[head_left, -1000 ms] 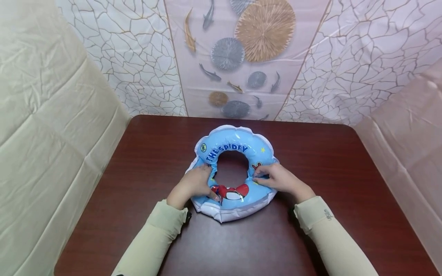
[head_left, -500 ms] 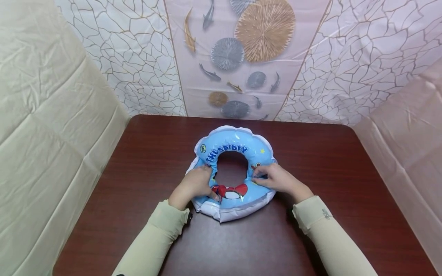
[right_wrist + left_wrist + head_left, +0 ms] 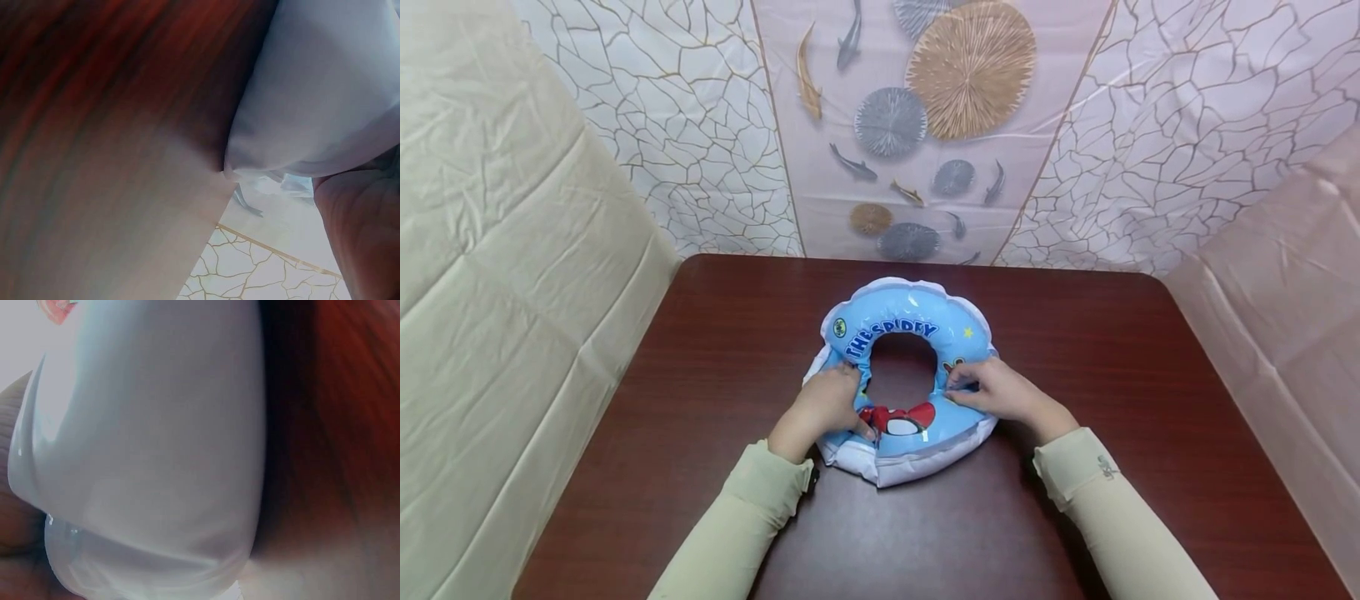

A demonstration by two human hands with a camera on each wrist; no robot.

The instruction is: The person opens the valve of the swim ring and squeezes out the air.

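A partly puckered inflatable swim ring (image 3: 913, 304) lies on the dark red-brown table, light blue on top with a white underside, blue lettering and a red cartoon figure. On its left side my left hand (image 3: 823, 406) grips the vinyl, thumb toward the near part and fingers reaching to the inner edge. My right hand (image 3: 1003, 392) pinches the ring's right side near the hole, thumb and forefinger close together. In the left wrist view the ring's white underside (image 3: 162, 437) fills the middle and hides most of the hand. The right wrist view shows the white side (image 3: 325, 81) beside part of the hand.
The table (image 3: 737, 317) extends around the ring on every side. Behind it hangs a patterned cloth (image 3: 700, 125) with fish and round leaf prints. Beige cloth walls (image 3: 497, 292) stand at left and right.
Both hands keep their hold on the ring, which stays in place. The head view has shifted very slightly, and otherwise little differs.
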